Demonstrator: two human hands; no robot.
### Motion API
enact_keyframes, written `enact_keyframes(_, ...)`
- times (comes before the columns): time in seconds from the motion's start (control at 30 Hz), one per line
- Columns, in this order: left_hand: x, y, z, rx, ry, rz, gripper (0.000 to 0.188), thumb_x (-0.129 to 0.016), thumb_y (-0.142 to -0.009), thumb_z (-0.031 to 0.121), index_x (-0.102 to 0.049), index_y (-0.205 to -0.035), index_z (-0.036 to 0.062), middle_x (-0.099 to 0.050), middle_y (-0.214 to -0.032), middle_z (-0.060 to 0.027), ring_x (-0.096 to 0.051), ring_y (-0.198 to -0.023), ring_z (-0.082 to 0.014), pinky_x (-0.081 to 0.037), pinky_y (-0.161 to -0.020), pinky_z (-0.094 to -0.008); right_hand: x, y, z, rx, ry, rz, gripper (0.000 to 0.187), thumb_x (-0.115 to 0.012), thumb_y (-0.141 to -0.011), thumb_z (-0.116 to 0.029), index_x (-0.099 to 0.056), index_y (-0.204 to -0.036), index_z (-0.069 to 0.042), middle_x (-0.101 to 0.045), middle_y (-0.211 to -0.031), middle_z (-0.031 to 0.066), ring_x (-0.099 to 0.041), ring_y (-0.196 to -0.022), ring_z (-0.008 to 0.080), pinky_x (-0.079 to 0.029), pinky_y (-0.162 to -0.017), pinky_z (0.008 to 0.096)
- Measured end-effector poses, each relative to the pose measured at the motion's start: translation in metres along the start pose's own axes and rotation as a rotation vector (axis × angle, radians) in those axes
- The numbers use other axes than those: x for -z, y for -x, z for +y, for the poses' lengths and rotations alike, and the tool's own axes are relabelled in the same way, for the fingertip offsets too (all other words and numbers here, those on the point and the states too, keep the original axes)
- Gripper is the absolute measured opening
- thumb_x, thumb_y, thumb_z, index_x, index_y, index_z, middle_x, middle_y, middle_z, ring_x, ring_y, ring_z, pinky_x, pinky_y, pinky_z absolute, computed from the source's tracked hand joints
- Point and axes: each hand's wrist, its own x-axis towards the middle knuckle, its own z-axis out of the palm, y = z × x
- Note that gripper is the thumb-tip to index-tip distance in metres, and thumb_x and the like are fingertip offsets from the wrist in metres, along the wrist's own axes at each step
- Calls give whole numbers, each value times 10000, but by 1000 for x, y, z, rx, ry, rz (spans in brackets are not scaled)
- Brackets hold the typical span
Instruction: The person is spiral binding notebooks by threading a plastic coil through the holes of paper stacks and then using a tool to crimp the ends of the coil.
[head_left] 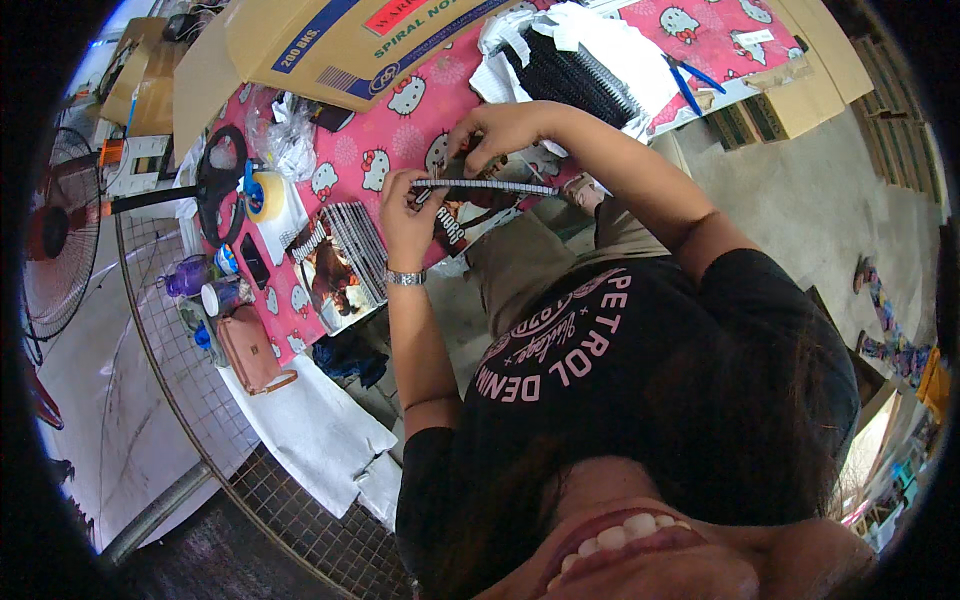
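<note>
A spiral notebook (446, 232) with a dark picture cover is held at the near edge of the table, its bound edge running left to right. My left hand (408, 212), a metal watch on its wrist, is closed on the left end of the notebook. My right hand (492, 132) bends over the far side, fingers curled at the notebook's pages; its fingertips are partly hidden. To the left of my left hand lies a stack of similar spiral notebooks (350, 250). Beyond my right forearm is a heap of black spiral coils (570, 80) on white wrapping.
An open cardboard box (330, 50) stands at the far side of the pink patterned table cover (345, 150). Blue-handled pliers (690, 82) lie at the far right. Left are a tape roll (268, 197), a phone (255, 260), a pink pouch (252, 350) and a fan (60, 230).
</note>
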Motion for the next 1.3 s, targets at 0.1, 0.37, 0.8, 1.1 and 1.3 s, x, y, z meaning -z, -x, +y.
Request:
enact_keyframes(0.1,-4,2,-14,63,177,15,230,-717,-768,11,-613,-974,8,-609,-911,-62,-590,-755,-129,-468,-657,-242,11,-16,29,170,249,322,489,-758,-737,-317,-631,-1100,-16,-595,-1108,128,-580,-992,236,-459,-876,345)
enact_keyframes(0.37,-8,31,-20,301,569,270,195,-622,-866,-5,-601,-1055,-45,-675,-863,-104,-667,-668,-140,-473,-581,-214,113,161,175,-259,1227,1389,451,-664,-803,-303,-580,-1206,-118,-626,-1035,196,-582,-985,390,-485,-830,470)
enact_keyframes(0.8,-23,41,-22,282,512,410,200,-666,-875,97,-639,-1037,-18,-652,-709,-41,-653,-611,-103,-448,-537,-213,47,215,171,-784,1022,1382,523,-555,-889,-470,-576,-1218,-64,-652,-1046,171,-647,-915,356,-507,-800,423)
enact_keyframes(1.1,-31,48,-12,322,510,469,223,-667,-863,77,-653,-1049,-45,-671,-842,-66,-647,-642,-123,-471,-594,-232,-72,74,12,370,335,765,548,-751,-695,-131,-596,-1215,-56,-642,-1059,135,-635,-944,230,-499,-856,324)
enact_keyframes(1.3,-36,54,-9,278,431,559,275,-619,-818,-52,-679,-1081,-2,-688,-818,-49,-609,-644,-72,-486,-578,-220,-107,26,-11,425,503,664,553,-747,-677,-200,-611,-1203,-99,-580,-1085,155,-618,-951,310,-519,-809,385)
